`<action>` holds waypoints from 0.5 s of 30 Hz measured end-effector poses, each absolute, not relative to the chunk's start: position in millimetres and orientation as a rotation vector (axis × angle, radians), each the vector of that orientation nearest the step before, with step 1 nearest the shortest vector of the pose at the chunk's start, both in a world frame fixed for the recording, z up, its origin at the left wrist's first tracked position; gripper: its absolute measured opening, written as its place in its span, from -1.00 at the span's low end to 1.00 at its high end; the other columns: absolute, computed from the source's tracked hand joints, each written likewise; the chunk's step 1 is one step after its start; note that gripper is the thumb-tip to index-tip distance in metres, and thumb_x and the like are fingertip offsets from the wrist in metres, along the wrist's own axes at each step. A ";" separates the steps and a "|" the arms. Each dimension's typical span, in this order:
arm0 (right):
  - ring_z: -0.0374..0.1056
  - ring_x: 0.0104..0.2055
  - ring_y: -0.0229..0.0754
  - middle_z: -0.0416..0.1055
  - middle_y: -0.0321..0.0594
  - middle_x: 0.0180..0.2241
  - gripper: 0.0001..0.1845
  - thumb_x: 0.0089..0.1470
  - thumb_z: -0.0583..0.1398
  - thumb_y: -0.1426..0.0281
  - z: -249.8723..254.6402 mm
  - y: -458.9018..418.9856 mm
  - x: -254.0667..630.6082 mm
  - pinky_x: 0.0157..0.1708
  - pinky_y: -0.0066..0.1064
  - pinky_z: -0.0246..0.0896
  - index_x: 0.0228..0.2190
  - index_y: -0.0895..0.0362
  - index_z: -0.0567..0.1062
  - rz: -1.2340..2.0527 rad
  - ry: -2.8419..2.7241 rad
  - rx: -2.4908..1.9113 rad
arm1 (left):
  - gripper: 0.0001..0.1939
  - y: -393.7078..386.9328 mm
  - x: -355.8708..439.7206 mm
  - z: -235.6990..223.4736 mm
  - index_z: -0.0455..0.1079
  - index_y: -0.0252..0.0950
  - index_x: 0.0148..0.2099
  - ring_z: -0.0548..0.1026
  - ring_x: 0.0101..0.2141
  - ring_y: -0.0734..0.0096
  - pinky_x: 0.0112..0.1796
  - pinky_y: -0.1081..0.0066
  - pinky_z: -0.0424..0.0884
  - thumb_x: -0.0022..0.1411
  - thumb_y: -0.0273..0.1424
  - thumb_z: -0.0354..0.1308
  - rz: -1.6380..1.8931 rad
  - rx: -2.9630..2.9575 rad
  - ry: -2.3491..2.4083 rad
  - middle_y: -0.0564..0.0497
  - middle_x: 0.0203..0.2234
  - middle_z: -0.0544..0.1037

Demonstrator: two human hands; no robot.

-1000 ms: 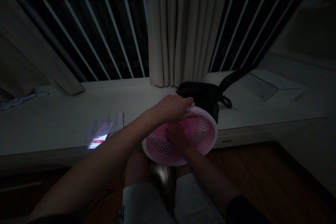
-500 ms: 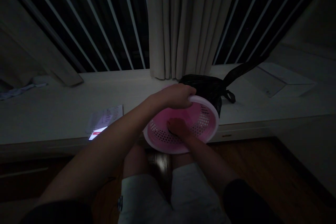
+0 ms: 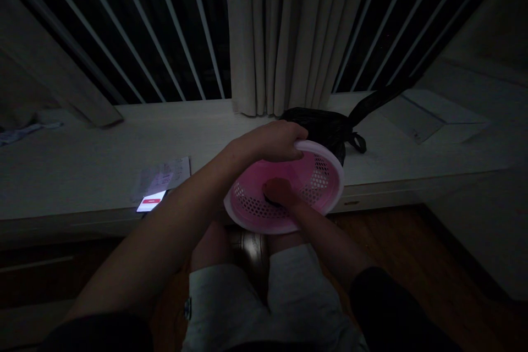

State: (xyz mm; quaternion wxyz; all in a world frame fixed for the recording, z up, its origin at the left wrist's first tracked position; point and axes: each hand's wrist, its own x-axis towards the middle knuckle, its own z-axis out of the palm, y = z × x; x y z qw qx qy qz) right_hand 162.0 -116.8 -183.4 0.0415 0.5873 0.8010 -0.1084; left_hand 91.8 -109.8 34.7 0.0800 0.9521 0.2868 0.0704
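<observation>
My left hand (image 3: 282,142) grips the far rim of a pink plastic basket (image 3: 332,198) with holes in its wall. The basket is tilted, its opening towards me, above my knees. My right hand (image 3: 279,191) reaches inside it with the fingers curled closed against the inner surface. A dark edge shows beside that hand; what it is, and whether the fingers hold it, is too dim to make out.
Behind the basket a black plastic bag (image 3: 317,124) lies on the white ledge (image 3: 214,132). A white box (image 3: 441,115) stands on the right. Papers (image 3: 175,170) and a lit phone (image 3: 150,201) lie to the left. Curtains (image 3: 284,33) and window bars rise behind.
The view has shifted slightly, so the scene sits a little higher. My left hand still grips the rim; my right hand has shifted slightly within the basket.
</observation>
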 end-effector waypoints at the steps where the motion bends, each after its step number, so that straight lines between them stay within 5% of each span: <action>1: 0.22 -0.07 -0.28 0.28 -0.09 -0.16 -0.61 0.15 -0.02 0.26 -183.5 -116.8 161.8 -0.01 -0.23 0.14 -0.15 0.31 0.35 -0.336 2.459 1.800 | -0.82 -110.1 92.5 34.1 0.39 -0.31 -0.31 0.37 -0.45 0.46 -0.47 0.48 0.15 0.01 -0.38 0.06 0.223 2.847 0.856 0.03 -0.43 0.47; 15: 0.18 -0.04 -0.27 0.23 -0.09 -0.12 -0.56 0.13 0.00 0.23 -173.7 -61.1 180.6 -0.01 -0.28 0.14 -0.08 0.30 0.29 -0.293 2.590 2.091 | -0.83 -111.5 106.9 30.4 0.40 -0.27 -0.35 0.38 -0.46 0.41 -0.49 0.46 0.15 -0.05 -0.39 0.05 0.155 2.880 0.944 0.02 -0.47 0.47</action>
